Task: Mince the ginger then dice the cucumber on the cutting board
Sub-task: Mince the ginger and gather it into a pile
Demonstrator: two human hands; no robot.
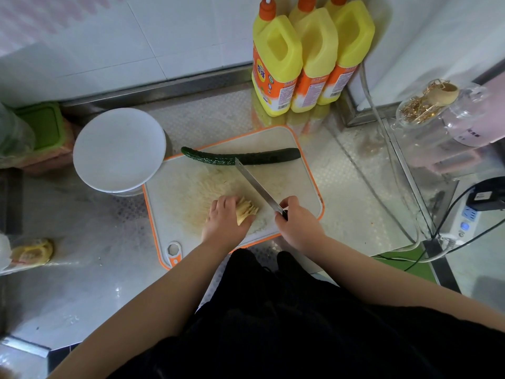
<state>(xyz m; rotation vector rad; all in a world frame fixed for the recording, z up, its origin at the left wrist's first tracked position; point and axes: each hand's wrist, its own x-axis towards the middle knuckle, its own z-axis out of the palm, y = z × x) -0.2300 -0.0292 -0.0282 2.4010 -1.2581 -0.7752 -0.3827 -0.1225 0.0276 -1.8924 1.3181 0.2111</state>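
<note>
A small stack of pale yellow ginger slices (pixel 246 210) lies fanned near the front middle of the cutting board (pixel 295 184), a white plastic slab with rounded corners, an orange rim and a hanging hole at its near corner. The left hand (pixel 225 218) lies over the ginger with fingers curled, pressing the slices down. Just right of it, the right hand (pixel 296 221) grips the dark handle of one knife (pixel 258 187), whose long, narrow steel blade slants up and away toward the far edge. Pale, fibrous ginger residue streaks the board behind the left hand. One whole cucumber (pixel 240 156), dark green, bumpy and slightly curved, lies across the far edge of the board. A round white plate (pixel 119 149) sits on a bowl just left of the board. Three yellow plastic bottles (pixel 311 56) with orange labels stand in a row at the back of the embossed steel worktop (pixel 90 269).
</note>
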